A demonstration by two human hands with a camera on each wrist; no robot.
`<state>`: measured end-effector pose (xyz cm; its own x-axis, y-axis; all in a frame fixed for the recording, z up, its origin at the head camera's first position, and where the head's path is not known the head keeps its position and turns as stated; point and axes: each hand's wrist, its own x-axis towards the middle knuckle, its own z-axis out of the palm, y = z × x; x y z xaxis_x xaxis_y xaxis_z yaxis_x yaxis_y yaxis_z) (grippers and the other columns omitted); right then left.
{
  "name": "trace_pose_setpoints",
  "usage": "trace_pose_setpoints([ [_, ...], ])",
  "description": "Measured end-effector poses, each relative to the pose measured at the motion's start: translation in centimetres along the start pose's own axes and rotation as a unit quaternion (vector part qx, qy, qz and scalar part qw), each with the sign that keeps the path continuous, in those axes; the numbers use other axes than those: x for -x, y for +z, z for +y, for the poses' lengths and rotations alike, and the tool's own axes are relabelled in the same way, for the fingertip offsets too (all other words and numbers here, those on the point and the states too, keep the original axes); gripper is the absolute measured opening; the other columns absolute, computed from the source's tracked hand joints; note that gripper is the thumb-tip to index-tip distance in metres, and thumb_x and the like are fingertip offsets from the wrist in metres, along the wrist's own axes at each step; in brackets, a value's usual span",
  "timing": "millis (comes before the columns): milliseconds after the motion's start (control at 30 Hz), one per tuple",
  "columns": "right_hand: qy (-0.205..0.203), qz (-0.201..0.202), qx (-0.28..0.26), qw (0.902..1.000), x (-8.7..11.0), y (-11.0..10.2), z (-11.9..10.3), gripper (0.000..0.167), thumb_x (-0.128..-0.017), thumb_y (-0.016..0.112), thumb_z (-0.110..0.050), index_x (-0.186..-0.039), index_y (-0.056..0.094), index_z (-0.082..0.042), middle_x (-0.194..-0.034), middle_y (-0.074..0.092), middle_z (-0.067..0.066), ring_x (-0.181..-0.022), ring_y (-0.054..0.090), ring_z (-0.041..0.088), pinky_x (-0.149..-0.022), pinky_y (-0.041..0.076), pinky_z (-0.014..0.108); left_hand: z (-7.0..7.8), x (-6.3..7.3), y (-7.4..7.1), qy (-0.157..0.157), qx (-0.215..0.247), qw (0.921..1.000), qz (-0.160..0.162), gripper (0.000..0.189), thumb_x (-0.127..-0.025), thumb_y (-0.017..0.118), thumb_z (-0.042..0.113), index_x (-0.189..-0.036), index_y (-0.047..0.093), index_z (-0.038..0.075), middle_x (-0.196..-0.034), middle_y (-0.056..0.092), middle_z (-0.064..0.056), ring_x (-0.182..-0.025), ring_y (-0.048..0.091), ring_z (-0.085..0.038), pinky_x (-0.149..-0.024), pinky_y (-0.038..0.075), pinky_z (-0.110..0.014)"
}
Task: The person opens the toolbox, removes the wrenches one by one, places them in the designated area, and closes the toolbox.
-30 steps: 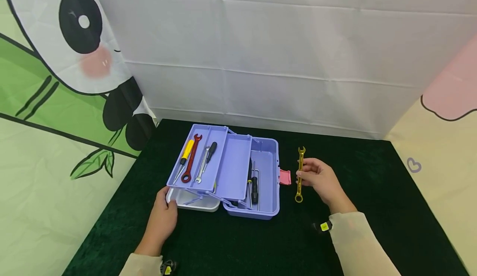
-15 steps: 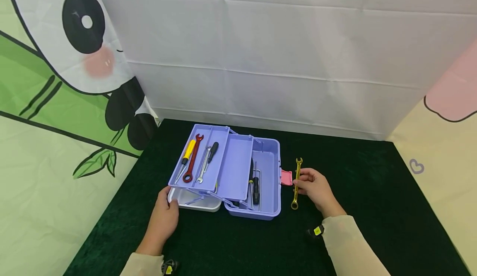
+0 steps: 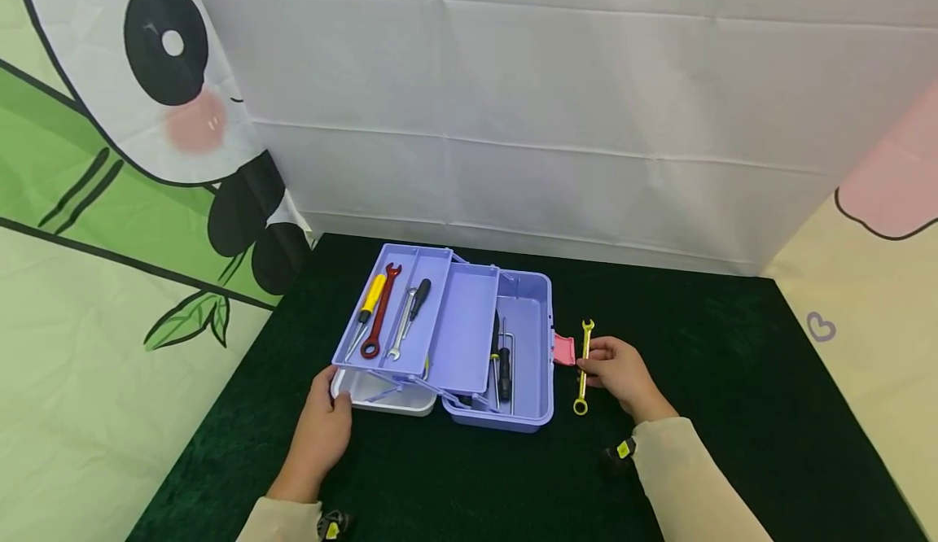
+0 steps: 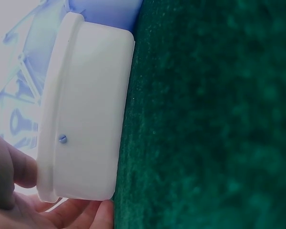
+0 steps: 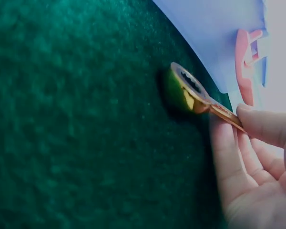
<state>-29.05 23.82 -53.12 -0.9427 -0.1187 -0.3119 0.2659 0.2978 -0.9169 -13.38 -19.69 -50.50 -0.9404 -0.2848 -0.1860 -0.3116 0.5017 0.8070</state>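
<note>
A gold combination wrench (image 3: 584, 367) is pinched between the thumb and fingers of my right hand (image 3: 619, 375), just right of the toolbox's pink latch (image 3: 563, 350). In the right wrist view, the ring end of the wrench (image 5: 188, 90) lies close over the green cloth. My left hand (image 3: 322, 428) grips the corner of the toolbox's white lid (image 3: 388, 399), thumb on the rim and fingers round the outer side, as the left wrist view shows. The purple toolbox (image 3: 538, 347) stands open with its trays fanned out to the left.
The upper tray (image 3: 432, 281) holds a yellow-handled screwdriver (image 3: 371, 298), a red wrench (image 3: 381, 314), a silver wrench (image 3: 400, 326) and a black-handled screwdriver (image 3: 419, 298). A black-handled screwdriver (image 3: 505, 375) and a hex key (image 3: 511, 363) lie in the bottom. Dark green cloth (image 3: 696, 338) covers the table.
My right hand has moved left and nearer to me with the gold wrench, bringing it down beside the latch. My left hand stays on the lid.
</note>
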Motion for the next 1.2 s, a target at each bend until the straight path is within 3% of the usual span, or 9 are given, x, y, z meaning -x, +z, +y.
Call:
trace_pose_setpoints([
  [367,0.036,0.025,0.085,0.9954,-0.2,0.2,-1.5,0.035,-0.098,0.068,-0.007,-0.128,0.053,0.003,-0.103,0.063,0.019,-0.08,0.066,0.025,-0.069,0.061,0.032,0.0,-0.2,0.1,0.005,0.0,1.0,0.004,0.058,-0.111,0.034,0.018,-0.162,0.011,0.001,-0.161,0.026,-0.026,-0.128,0.045,-0.039,-0.112,0.036,-0.062],
  [633,0.061,0.024,0.162,0.9846,-0.6,0.5,-2.1,0.035,-0.097,0.069,-0.007,-0.128,0.057,0.005,-0.104,0.064,0.021,-0.077,0.068,0.025,-0.065,0.061,0.032,0.1,-0.4,0.3,0.011,-0.004,0.9999,0.006,0.057,-0.11,0.033,0.016,-0.161,0.013,0.0,-0.163,0.024,-0.026,-0.13,0.044,-0.039,-0.115,0.031,-0.063],
  [867,0.077,0.032,0.224,0.9711,-0.2,1.1,-3.1,0.042,-0.096,0.071,-0.007,-0.132,0.053,0.006,-0.108,0.06,0.025,-0.075,0.068,0.024,-0.063,0.06,0.03,0.0,-0.3,0.3,0.002,-0.002,1.0,0.008,0.057,-0.11,0.034,0.017,-0.161,0.014,0.001,-0.162,0.025,-0.025,-0.126,0.044,-0.039,-0.113,0.035,-0.063],
  [1033,0.085,0.033,0.241,0.9663,-0.3,1.3,-3.2,0.044,-0.096,0.071,-0.008,-0.134,0.053,0.005,-0.11,0.06,0.024,-0.076,0.067,0.024,-0.063,0.059,0.029,-0.1,-0.2,0.2,0.003,-0.003,0.9999,0.012,0.057,-0.11,0.034,0.017,-0.161,0.015,0.0,-0.161,0.027,-0.026,-0.125,0.045,-0.039,-0.112,0.036,-0.062],
  [1200,0.082,0.024,0.231,0.9691,-0.4,1.2,-3.0,0.046,-0.096,0.071,-0.008,-0.137,0.051,0.004,-0.114,0.059,0.025,-0.079,0.067,0.026,-0.065,0.06,0.03,-0.2,-0.3,0.1,0.004,-0.001,0.9999,0.011,0.057,-0.11,0.034,0.017,-0.161,0.014,0.0,-0.162,0.025,-0.026,-0.127,0.044,-0.039,-0.113,0.035,-0.062],
])
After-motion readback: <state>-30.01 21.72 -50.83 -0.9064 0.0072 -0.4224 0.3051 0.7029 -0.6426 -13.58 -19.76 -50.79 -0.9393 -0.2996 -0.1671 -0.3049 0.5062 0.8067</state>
